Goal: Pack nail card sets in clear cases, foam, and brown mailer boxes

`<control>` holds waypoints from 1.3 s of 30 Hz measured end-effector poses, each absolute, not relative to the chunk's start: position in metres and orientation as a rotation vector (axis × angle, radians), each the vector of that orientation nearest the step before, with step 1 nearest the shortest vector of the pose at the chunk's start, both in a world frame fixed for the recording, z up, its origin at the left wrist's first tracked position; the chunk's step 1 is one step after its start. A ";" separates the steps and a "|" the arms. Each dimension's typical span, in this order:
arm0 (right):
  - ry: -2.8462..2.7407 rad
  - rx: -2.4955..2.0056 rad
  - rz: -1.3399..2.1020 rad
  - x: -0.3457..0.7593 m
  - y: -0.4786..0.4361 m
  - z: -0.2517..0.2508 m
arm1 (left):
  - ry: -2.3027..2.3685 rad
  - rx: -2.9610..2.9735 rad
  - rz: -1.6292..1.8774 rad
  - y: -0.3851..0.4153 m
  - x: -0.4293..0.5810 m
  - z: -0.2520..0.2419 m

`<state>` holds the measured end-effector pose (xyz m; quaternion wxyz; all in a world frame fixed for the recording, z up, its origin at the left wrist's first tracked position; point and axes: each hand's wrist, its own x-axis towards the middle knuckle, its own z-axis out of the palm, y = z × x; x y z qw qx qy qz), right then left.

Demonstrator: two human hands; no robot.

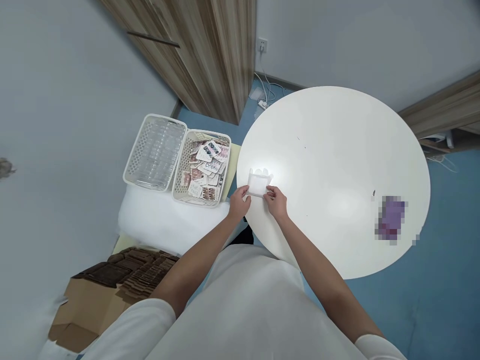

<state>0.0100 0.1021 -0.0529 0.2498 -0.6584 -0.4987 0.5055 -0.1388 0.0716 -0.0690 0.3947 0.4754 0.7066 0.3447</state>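
Observation:
A small, whitish, square piece [258, 184] with an uneven, scalloped far edge lies at the near left edge of the round white table [330, 140]. I cannot make out whether it is a wrap or a thin tray. My left hand [239, 202] pinches its left side between thumb and fingers. At its right side, my right hand [276, 201] grips the near corner in the same way. Left of the table, a white basket [197, 201] holds many cards with sets of press-on nails [210, 165].
Another white basket [129, 172] holds stacked clear plastic cases [159, 155]. In front of the baskets lies a white roll of wrapping [165, 220]. A cardboard box [88, 305] with brown folded pieces stands lower left. A blurred purple item [392, 217] lies on the table's right side.

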 end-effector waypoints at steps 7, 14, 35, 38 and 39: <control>-1.358 -1.715 1.392 -0.016 0.116 -0.056 | 1.812 1.222 0.914 0.083 -0.161 -0.077; -1.406 -1.704 1.400 -0.016 0.116 -0.058 | 1.751 1.248 0.948 0.082 -0.166 -0.081; -1.651 -1.420 1.408 0.029 0.050 -0.022 | 1.966 0.910 1.082 -0.043 -0.133 -0.023; -1.742 -1.307 1.559 0.024 0.030 -0.022 | 1.989 0.852 1.027 -0.090 -0.124 -0.010; -1.775 -1.271 1.606 0.020 0.024 -0.023 | 2.014 0.844 1.018 -0.104 -0.122 -0.005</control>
